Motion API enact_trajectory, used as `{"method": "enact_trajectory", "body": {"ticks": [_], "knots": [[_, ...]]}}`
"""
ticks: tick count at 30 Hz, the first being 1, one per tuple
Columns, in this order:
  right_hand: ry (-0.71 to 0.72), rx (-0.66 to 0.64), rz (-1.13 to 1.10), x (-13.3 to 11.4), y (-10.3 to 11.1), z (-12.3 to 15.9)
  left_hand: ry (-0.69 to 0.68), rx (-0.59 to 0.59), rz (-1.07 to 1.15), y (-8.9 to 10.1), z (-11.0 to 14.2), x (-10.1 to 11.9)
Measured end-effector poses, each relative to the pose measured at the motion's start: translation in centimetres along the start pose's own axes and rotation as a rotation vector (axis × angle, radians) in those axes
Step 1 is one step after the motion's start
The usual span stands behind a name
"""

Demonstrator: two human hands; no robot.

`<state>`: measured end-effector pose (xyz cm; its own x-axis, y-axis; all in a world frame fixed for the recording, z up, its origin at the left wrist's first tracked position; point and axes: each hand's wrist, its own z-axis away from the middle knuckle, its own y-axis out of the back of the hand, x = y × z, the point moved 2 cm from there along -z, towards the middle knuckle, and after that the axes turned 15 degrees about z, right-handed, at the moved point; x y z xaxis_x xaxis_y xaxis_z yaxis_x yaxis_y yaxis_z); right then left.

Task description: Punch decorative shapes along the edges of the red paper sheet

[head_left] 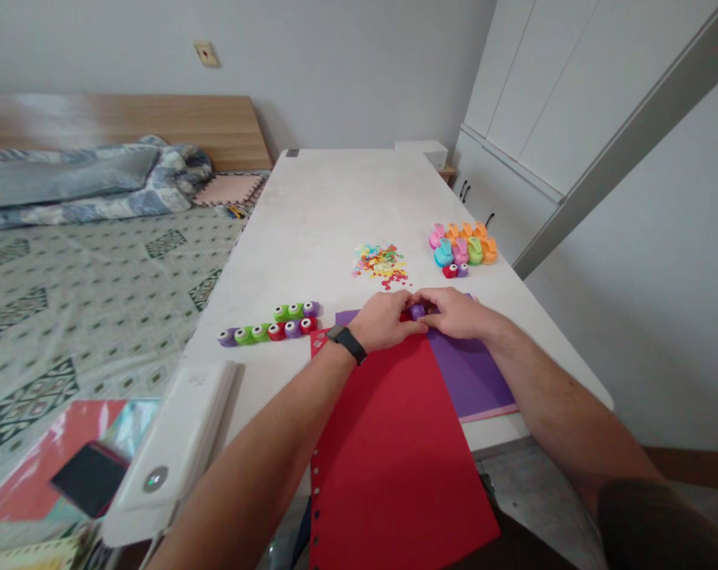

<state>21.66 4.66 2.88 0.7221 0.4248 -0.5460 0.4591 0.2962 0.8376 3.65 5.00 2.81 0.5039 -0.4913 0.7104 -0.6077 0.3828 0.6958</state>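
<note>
From my remote feed off the head camera, both bare hands meet at centre frame in a narrow grip on a small purple craft punch [417, 312]. The left hand [382, 321], with a black wristband [347, 343] at its wrist, and the right hand [457, 313] close on it from either side, most of it hidden by the fingers. The punch sits over the top edge of a red card sheet [388, 443], which lies across a purple card sheet [471, 372] and runs off the table edge toward the bottom of the frame, a line of holes down its left side. A pale pink sheet [483, 413] shows beneath the purple one.

Just left of the hands, two rows of green, red and purple craft punches [269, 323] lie on the white table [317, 206]. Toward the upper right stands a cluster of pink, orange and teal punches [462, 245], with a red and purple pair [454, 270] just below it. A scatter of multicoloured paper cutouts [381, 267] lies between that cluster and the hands. A white device [180, 435] sits at the near left corner, beside a bed with a patterned sheet [97, 317] and a rumpled blue quilt [85, 182].
</note>
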Motion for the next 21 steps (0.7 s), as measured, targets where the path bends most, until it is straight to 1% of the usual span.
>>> {"method": "enact_trajectory", "body": {"ticks": [5, 9, 12, 15, 18, 21], "knots": [[-0.032, -0.003, 0.009, 0.0, -0.1, -0.1, 0.002, 0.001, 0.032, 0.0, -0.1, -0.3], [-0.028, -0.016, 0.003, 0.1, -0.1, -0.1, 0.011, -0.004, 0.027, 0.0, -0.1, -0.4], [-0.003, -0.03, -0.015, 0.0, -0.1, 0.0, 0.02, -0.005, 0.022, 0.3, 0.1, -0.2], [-0.003, -0.016, -0.016, 0.1, 0.0, 0.0, 0.027, 0.016, 0.025, 0.8, 0.7, -0.1], [-0.017, -0.003, -0.085, 0.5, 0.1, 0.0, 0.063, 0.046, 0.009, 1.3, 1.5, -0.5], [-0.038, 0.037, -0.224, 1.0, 0.1, -0.2, 0.067, 0.049, -0.004, 1.6, 2.1, -1.0]]}}
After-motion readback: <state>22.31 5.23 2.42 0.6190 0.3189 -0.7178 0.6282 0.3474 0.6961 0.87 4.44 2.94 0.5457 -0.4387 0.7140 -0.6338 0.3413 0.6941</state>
